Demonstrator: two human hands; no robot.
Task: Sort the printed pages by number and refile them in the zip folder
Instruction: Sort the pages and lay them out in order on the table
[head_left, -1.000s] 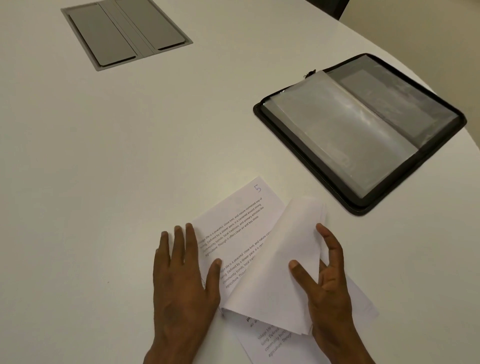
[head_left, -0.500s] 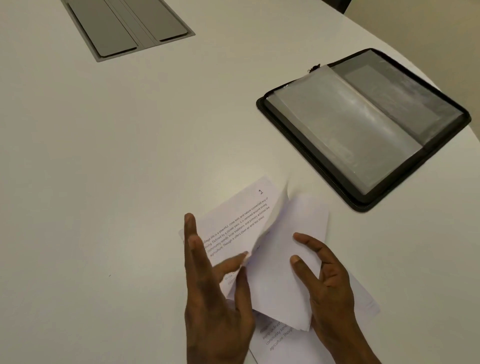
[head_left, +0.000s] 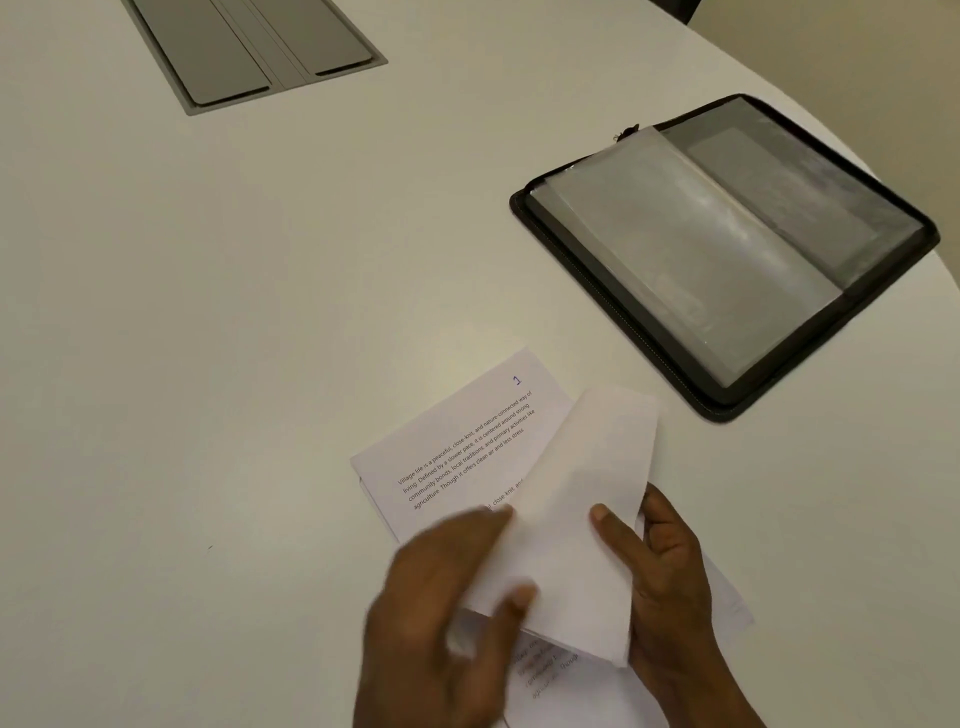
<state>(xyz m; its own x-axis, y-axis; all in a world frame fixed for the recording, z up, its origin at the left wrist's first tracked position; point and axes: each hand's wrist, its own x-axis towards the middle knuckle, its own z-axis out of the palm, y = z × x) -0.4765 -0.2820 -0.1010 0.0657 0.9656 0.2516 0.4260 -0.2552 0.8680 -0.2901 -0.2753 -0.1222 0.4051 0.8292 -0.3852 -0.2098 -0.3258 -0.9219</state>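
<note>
Folder with a black zip edge is lying open on the right side of the white desk, near its curved edge, and it is holding only clear plastic sleeves, one of them lying across its middle with a grey lining showing under it; no printed sheet is showing inside. Pages are lying on the desk in front of it, well apart from the folder, in a loose overlapping pile. Top sheet of that pile is lying face up with lines of print and a handwritten number, seemingly a 1, near its far corner, and more printed sheets are showing under the hands at the near edge. Right hand is gripping a turned-up bunch of sheets whose blank backs are facing the camera, thumb lying on the blank side and the other fingers curled behind the right edge. Left hand is blurred, its grip pinching the lower left edge of the same bunch, thumb on the blank side and fingers behind it. Grey metal hatch with two flaps is sitting flush in the desk at the far left. Beige wall is showing beyond the desk at the upper right.
</note>
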